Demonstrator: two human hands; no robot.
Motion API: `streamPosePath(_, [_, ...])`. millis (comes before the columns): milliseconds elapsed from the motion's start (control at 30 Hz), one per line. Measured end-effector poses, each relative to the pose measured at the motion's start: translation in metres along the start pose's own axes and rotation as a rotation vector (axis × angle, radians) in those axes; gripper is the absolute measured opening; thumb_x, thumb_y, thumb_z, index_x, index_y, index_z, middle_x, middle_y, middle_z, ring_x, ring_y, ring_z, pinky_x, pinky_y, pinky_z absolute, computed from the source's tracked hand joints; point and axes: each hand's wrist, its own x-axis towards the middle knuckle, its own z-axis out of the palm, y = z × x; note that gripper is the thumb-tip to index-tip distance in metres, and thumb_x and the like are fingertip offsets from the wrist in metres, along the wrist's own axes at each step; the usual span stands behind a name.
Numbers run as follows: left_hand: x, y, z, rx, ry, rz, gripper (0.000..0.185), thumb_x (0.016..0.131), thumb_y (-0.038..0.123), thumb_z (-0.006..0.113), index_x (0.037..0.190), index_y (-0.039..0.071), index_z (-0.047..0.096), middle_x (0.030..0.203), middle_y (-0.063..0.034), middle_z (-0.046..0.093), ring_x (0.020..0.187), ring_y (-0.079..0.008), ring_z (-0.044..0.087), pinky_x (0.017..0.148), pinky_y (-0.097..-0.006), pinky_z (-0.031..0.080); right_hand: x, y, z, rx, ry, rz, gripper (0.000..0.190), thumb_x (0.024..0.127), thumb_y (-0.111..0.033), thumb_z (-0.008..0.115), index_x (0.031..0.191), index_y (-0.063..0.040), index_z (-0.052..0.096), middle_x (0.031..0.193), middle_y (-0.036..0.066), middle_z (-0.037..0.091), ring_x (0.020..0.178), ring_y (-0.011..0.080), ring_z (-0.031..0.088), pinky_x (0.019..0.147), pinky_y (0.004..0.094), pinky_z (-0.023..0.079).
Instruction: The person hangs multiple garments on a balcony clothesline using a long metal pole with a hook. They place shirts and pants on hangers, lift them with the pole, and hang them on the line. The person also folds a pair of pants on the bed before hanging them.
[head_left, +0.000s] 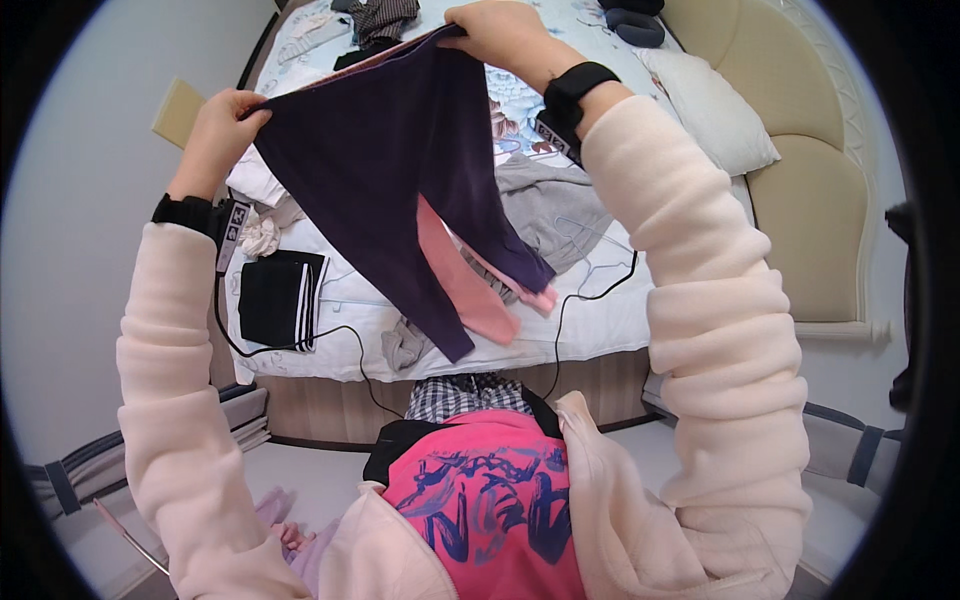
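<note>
A pair of dark purple trousers (375, 157) hangs stretched between my raised hands, its legs dangling over the bed. My left hand (229, 127) pinches one end of the waistband, and my right hand (495, 30) grips the other, higher up. Pink fabric (457, 277) shows behind and between the two legs; whether it is a lining or a second garment I cannot tell. Below my left hand lies a folded black garment (277, 300) with white stripes. Partly behind the trousers, a grey garment (555, 202) is spread on the bed.
Clothes hangers (592, 247) lie over the grey garment and sheet. A crumpled grey piece of cloth (403, 343) rests near the bed's (345, 360) front edge. A white pillow (712, 112) leans by the padded headboard (806, 225). Black cables (559, 337) hang from both wrist devices.
</note>
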Motion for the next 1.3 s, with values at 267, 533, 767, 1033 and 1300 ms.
streamPosePath(267, [0.022,-0.078,0.030,-0.113,-0.017,-0.149,0.022,0.078,0.013,0.065,0.095,-0.002,0.065,0.089,-0.0118,0.064,0.079,-0.0198,0.060,0.072,-0.0295,0.047,0.043,-0.015,0.064,0.044,-0.043,-0.017,0.028,0.077,-0.037,0.062,0.081,-0.009,0.065,0.077,0.013,0.065,0.076,0.0321,0.064,0.065,0.0431,0.050])
streamPosePath(533, [0.028,-0.102,0.037,-0.268,-0.100,-0.085,0.021,0.081,0.005,0.060,0.098,-0.005,0.064,0.086,-0.0124,0.068,0.078,-0.0144,0.062,0.073,-0.0245,0.047,0.051,-0.021,0.076,0.064,-0.117,-0.027,0.024,0.080,-0.038,0.060,0.091,-0.017,0.062,0.075,0.009,0.064,0.075,0.0309,0.062,0.062,0.0415,0.049])
streamPosePath(767, [0.004,-0.094,0.045,-0.288,-0.038,0.005,0.020,0.083,0.003,0.057,0.101,0.001,0.065,0.088,-0.0097,0.067,0.084,-0.0157,0.062,0.085,-0.0288,0.044,0.028,-0.032,0.070,0.123,-0.209,0.031,0.023,0.079,-0.034,0.063,0.087,-0.014,0.059,0.072,0.011,0.061,0.073,0.0337,0.060,0.062,0.0437,0.048])
streamPosePath(1033, [-0.131,-0.073,0.099,0.002,-0.045,0.390,0.034,0.064,-0.004,0.059,0.091,0.017,0.068,0.121,-0.0137,0.053,0.114,-0.0327,0.049,0.099,-0.0539,0.030,-0.111,-0.072,0.104,0.243,-0.301,0.120,0.025,0.070,-0.015,0.065,0.094,-0.016,0.060,0.075,0.009,0.058,0.074,0.0302,0.057,0.062,0.0414,0.046])
streamPosePath(1300, [-0.246,-0.059,0.194,-0.191,-0.930,-0.177,0.015,0.075,0.014,0.062,0.084,0.003,0.068,0.093,-0.0208,0.062,0.086,-0.0354,0.059,0.076,-0.0385,0.047,-0.320,-0.143,0.163,0.567,-0.637,0.374,0.042,0.073,-0.012,0.059,0.115,-0.018,0.057,0.092,0.010,0.060,0.082,0.0297,0.058,0.069,0.0394,0.046])
